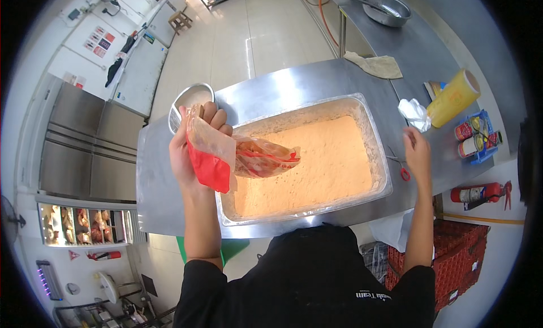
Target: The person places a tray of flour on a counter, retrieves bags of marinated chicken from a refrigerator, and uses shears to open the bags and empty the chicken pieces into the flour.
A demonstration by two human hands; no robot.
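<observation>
left hand (180, 148) grips the plastic bag (266, 158) over the tray (371, 144), likely so spills land inside; the right hand (417, 151) (near red-handled scissors (405, 174)) has a grip i cannot tell.

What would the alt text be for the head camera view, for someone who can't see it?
A person's left hand holds a clear plastic bag with red markings over a rectangular pan of pale orange contents on a steel table. The right hand is near red-handled scissors.
</observation>
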